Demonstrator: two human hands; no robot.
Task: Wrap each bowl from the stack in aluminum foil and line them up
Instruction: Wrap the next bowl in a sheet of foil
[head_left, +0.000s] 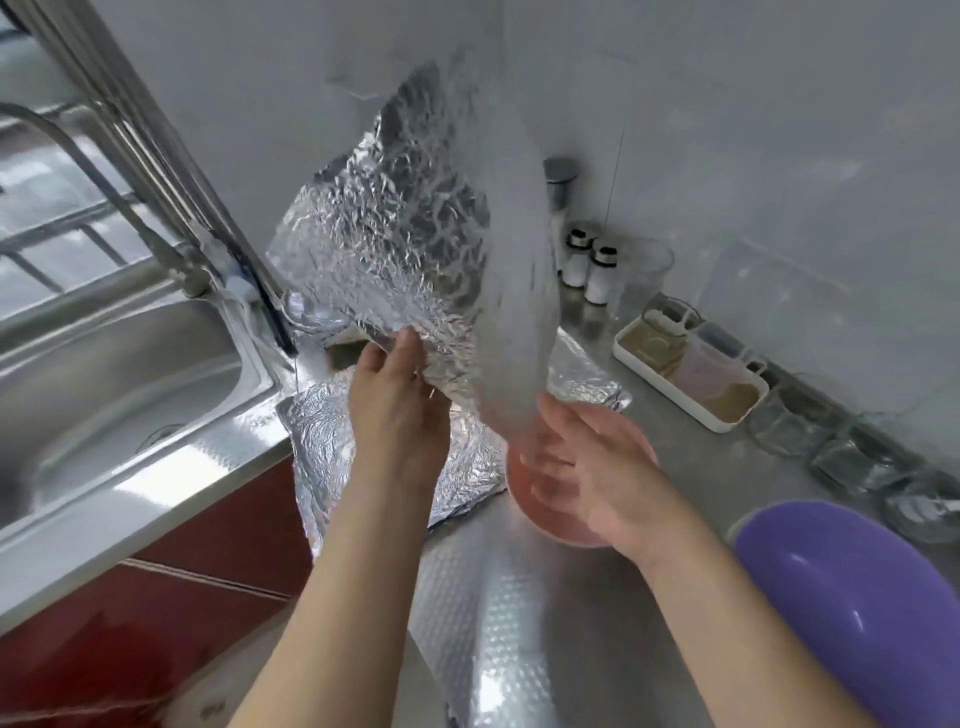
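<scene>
My left hand (397, 410) pinches the lower edge of a crinkled sheet of aluminum foil (395, 239) and holds it up in the air, its right side blurred by motion. My right hand (597, 467) is spread over a pink bowl (540, 514) that sits on the counter just below the raised sheet. More foil (317, 441) lies flat on the counter under my left forearm. A purple bowl (841, 587) stands at the right front. A foil-covered shape (311, 314) lies behind the raised sheet, near the wall.
A steel sink (119, 374) with a faucet (104, 171) fills the left. Along the right wall stand two white shakers (589, 267), a white tray of containers (691, 374) and several glass dishes (852, 457). The counter front (488, 613) has embossed metal.
</scene>
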